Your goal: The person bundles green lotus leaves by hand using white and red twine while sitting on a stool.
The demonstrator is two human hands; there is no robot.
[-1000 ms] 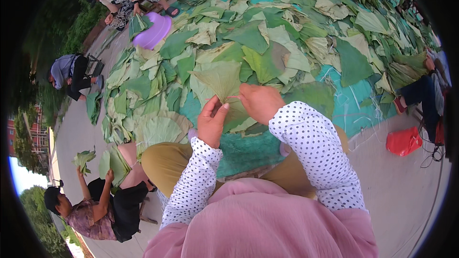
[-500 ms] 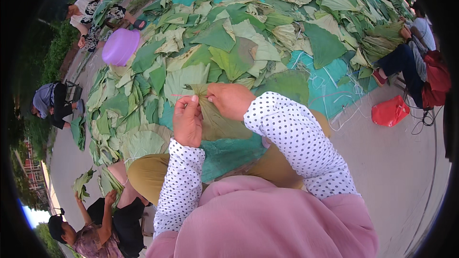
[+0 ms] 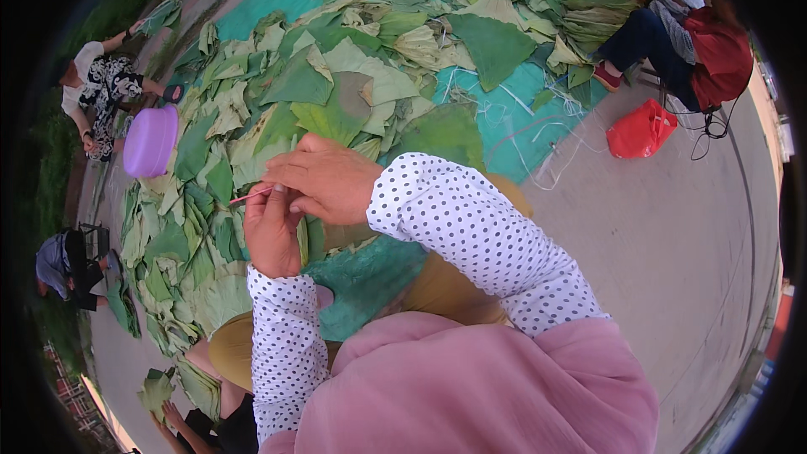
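My left hand [image 3: 273, 240] is closed in a pinch, with a thin pinkish-red stick [image 3: 245, 197] poking out to the left between thumb and fingers. Over those fingertips bends my right hand [image 3: 329, 178], its fingers together. A folded lotus leaf [image 3: 343, 237] hangs below the right hand, most of it covered by both hands; the exact grip on it is hidden. Beyond and around them spreads a wide heap of green and faded lotus leaves [image 3: 303, 80], many folded into fans.
A teal sheet [image 3: 504, 101] lies under the heap, with loose white strings [image 3: 551, 139] on it. A purple basin [image 3: 151, 141] stands at left, a red bag [image 3: 641, 129] at right. Seated people handle leaves at the left, lower left [image 3: 189, 429] and far right [image 3: 710, 50].
My view has swung, so the heap and people shift leftward. My right hand has moved over my left fingertips, covering more of the lotus leaf. At upper left, a person's arm has risen with leaves.
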